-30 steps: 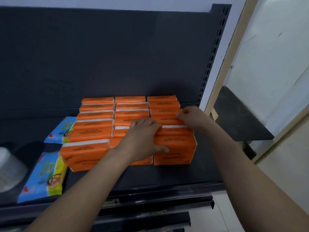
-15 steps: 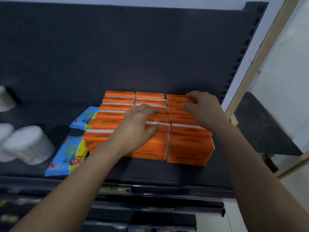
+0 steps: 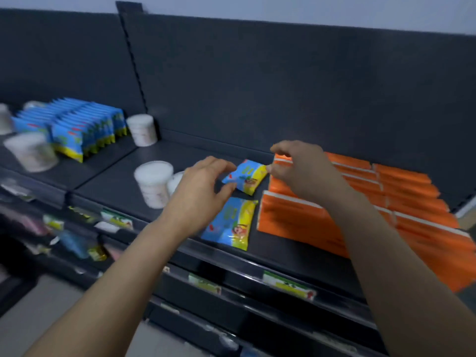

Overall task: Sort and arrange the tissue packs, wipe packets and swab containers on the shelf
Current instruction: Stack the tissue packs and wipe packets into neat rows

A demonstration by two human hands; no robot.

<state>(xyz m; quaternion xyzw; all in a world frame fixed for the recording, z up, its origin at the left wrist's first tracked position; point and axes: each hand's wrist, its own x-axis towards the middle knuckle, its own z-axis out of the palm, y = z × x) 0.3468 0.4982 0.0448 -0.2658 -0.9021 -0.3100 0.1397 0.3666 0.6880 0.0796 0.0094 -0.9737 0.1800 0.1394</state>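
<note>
Subject: the rear wipe packet (image 3: pixel 244 176), lying on the shelf (image 3: pixel 283 261) toward its back edge, just left of the orange tissue packs (image 3: pixel 360 202).

Change noted: half a second ago both hands lay flat on top of the tissue packs, pressing the rows square. Both have now left that block and come to the rear wipe packet. The view has also swung left, bringing the shelf's left section into sight.

Left hand (image 3: pixel 203 191): thumb against the packet's near left corner, fingers arched above its left end. Whether the grip has closed cannot be told.

Right hand (image 3: pixel 301 168): fingers curled, tips at the packet's right end. Motion blur hides the contact, so pinching or merely touching cannot be told.

Surroundings: a front wipe packet (image 3: pixel 230 222) lies flat near the shelf's front edge, just beside the tissue block. A swab container (image 3: pixel 154 184) stands upright left of the left hand, with a second one partly hidden behind that hand. In the left section a row of wipe packets (image 3: pixel 85 127) stands on edge, with further swab containers beside it.

Assessment: the tissue block appears finished, in three even columns at the shelf's right end. Work has probably turned to the two stray wipe packets, which likely belong with the left-hand row. The swab containers remain scattered and unsorted.
</note>
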